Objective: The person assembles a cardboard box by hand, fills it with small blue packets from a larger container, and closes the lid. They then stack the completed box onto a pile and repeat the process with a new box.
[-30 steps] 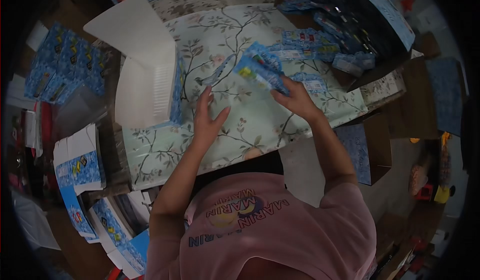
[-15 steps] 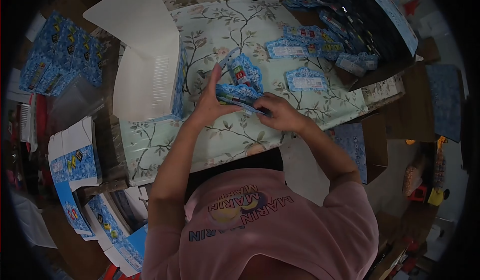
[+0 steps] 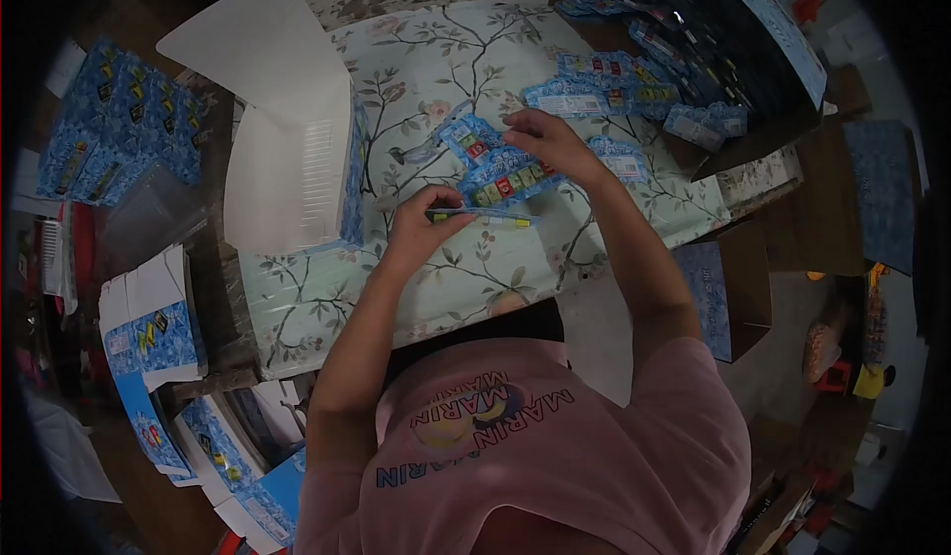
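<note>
My left hand (image 3: 421, 220) pinches a thin stack of blue printed cards (image 3: 485, 216), held edge-on just above the floral tablecloth (image 3: 466, 268). My right hand (image 3: 550, 141) reaches farther out and grips the top of another blue card pack (image 3: 500, 173) with coloured squares on it, lifted over the table. A further blue card (image 3: 466, 139) lies just behind these on the cloth.
An open white box (image 3: 287, 159) stands left of my hands. More blue cards (image 3: 604, 84) spill from a dark carton (image 3: 713, 50) at the far right. Stacks of blue boxes (image 3: 109, 129) sit at the left, flat cartons (image 3: 158, 337) below them.
My right hand has moved up and away from the left, lifting one card pack off the stack. My left hand keeps the remaining cards, turned edge-on.
</note>
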`<state>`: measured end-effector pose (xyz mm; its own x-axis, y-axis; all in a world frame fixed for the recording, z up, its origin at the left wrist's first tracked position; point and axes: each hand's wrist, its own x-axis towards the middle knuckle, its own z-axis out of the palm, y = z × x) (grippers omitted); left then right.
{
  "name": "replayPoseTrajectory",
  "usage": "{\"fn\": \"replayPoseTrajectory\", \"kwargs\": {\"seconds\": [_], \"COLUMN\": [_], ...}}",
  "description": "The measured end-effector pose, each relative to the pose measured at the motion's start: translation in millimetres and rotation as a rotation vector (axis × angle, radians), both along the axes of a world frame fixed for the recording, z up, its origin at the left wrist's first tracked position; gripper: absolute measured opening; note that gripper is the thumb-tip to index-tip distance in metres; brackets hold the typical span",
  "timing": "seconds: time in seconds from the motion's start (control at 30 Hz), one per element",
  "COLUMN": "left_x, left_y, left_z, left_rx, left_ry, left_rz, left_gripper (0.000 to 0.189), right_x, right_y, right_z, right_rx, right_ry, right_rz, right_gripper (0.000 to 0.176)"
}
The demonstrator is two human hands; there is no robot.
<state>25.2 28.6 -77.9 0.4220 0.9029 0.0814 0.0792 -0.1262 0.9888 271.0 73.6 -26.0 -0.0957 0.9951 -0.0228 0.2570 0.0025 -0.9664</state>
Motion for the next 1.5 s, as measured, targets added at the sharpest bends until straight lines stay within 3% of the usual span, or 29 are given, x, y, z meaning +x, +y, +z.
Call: {"fn": "replayPoseTrajectory", "kwargs": {"seconds": [0.03, 0.1, 0.17, 0.23, 0.27, 0.33, 0.37, 0.4, 0.47, 0.5, 0.53, 0.57, 0.6, 0.67, 0.7, 0.73, 0.77, 0.8, 0.87, 0.93, 1.03, 1.07, 1.1, 1.17, 1.2, 1.3, 1.37, 1.5], "left_x": [-0.1, 1.9, 4.6, 6.4, 4.0, 1.3, 1.3, 1.1, -2.2, -4.4, -5.4, -4.7, -2.4, -1.7, -2.8, -3.4, -3.6, -4.4, -5.0, -5.0, -3.2, -2.4, -1.1, -2.0, -3.8, -4.0, -2.8, -4.9], "left_y": [-3.0, -7.4, -10.2, -11.1, -11.1, -12.5, -12.1, -11.5, -12.5, -13.3, -11.8, -9.5, -8.2, -5.4, -3.8, -3.2, -5.0, -8.6, -12.6, -14.1, -15.2, -20.1, -21.0, -19.4, -20.5, -14.0, -14.1, -14.4], "left_z": [4.0, 17.2, 18.8, 17.3, 16.3, 15.6, 16.0, 16.6, 14.6, 12.9, 12.0, 10.8, 8.9, 14.9, 17.1, 12.5, 5.5, -1.4, -0.7, 1.5, 10.5, 19.8, 25.1, 25.9, 25.5, 16.2, 13.6, 12.5], "left_rx": [-0.002, 0.396, 0.359, 0.322, 0.219, 0.116, 0.046, -0.022, -0.067, -0.123, -0.11, 0.234, 0.574, 0.632, 0.688, 0.697, 0.406, 0.113, 0.121, 0.139, 0.321, 0.164, 0.002, 0.016, 0.023, 0.177, 0.145, 0.114], "left_ry": [0.004, 0.102, 0.085, 0.072, 0.083, 0.098, 0.056, 0.014, 0.045, 0.077, 0.073, 0.116, 0.147, 0.163, 0.201, 0.187, 0.117, 0.054, 0.046, 0.037, 0.138, 0.098, 0.055, 0.122, 0.187, 0.18, 0.168, 0.14], "left_rz": [-0.002, 0.126, 0.152, 0.173, 0.116, 0.044, 0.026, 0.011, 0.024, 0.034, 0.029, 0.144, 0.257, 0.257, 0.279, 0.273, 0.18, 0.086, 0.088, 0.108, 0.15, 0.15, 0.148, 0.13, 0.088, 0.024, 0.018, 0.018], "left_gripper": [0.04, 0.048, 0.051, 0.054, 0.055, 0.056, 0.054, 0.051, 0.046, 0.041, 0.041, 0.037, 0.032, 0.032, 0.031, 0.031, 0.032, 0.032, 0.033, 0.035, 0.043, 0.05, 0.058, 0.064, 0.07, 0.059, 0.058, 0.054], "right_x": [-1.5, 8.1, 6.3, -9.5, -12.5, -14.2, -16.8, -23.6, -41.7, -47.8, -50.9, -50.7, -50.3, -49.2, -47.1, -47.7, -46.3, -32.3, 28.4, 82.3, 161.3, 178.9, 184.8, 182.6, 177.5, 146.1, 114.4, 55.8], "right_y": [-5.9, -21.0, -37.0, -48.5, -43.7, -20.5, -6.1, -0.4, 13.3, 18.4, 22.4, 25.2, 27.0, 28.8, 26.0, 20.3, 18.1, 23.5, 66.1, 91.2, 123.5, 131.5, 133.6, 119.9, 113.7, 83.9, 59.3, 24.3], "right_z": [6.1, 7.8, 9.6, 9.1, 10.5, 15.0, 9.0, -0.2, -11.1, -10.5, -7.3, -3.6, -2.4, -0.1, 1.0, 5.8, 12.3, 27.4, 2.3, 10.6, -12.4, -21.5, -18.4, -22.6, -25.7, -20.6, -26.7, -6.6], "right_rx": [-0.081, -0.112, -0.148, -0.076, -0.08, -0.124, -0.008, -0.003, 0.267, 0.277, 0.262, 0.24, 0.236, -0.011, -0.01, -0.1, -0.19, -0.34, -0.107, 0.058, 0.09, 0.126, 0.147, -0.128, -0.14, 0.02, 0.149, 0.316], "right_ry": [-0.144, -0.208, -0.285, 0.138, 0.139, -0.093, -0.433, -0.433, -1.173, -1.173, -1.121, -1.071, -1.087, -0.478, -0.49, -0.321, -0.149, -0.087, -0.265, -0.871, -1.228, -1.309, -1.303, -1.131, -1.125, -1.205, -1.276, -1.233], "right_rz": [0.082, 0.121, 0.165, 0.23, 0.226, 0.112, 0.037, 0.031, -0.089, -0.095, 0.042, 0.172, 0.151, 0.574, 0.557, 0.629, 0.7, 0.596, 0.247, -0.189, -0.461, -0.538, -0.528, -0.558, -0.547, -0.347, -0.244, -0.271], "right_gripper": [0.024, 0.026, 0.027, 0.029, 0.029, 0.035, 0.038, 0.038, 0.04, 0.04, 0.038, 0.037, 0.037, 0.031, 0.031, 0.028, 0.026, 0.025, 0.034, 0.047, 0.064, 0.066, 0.066, 0.067, 0.067, 0.067, 0.064, 0.058]}}
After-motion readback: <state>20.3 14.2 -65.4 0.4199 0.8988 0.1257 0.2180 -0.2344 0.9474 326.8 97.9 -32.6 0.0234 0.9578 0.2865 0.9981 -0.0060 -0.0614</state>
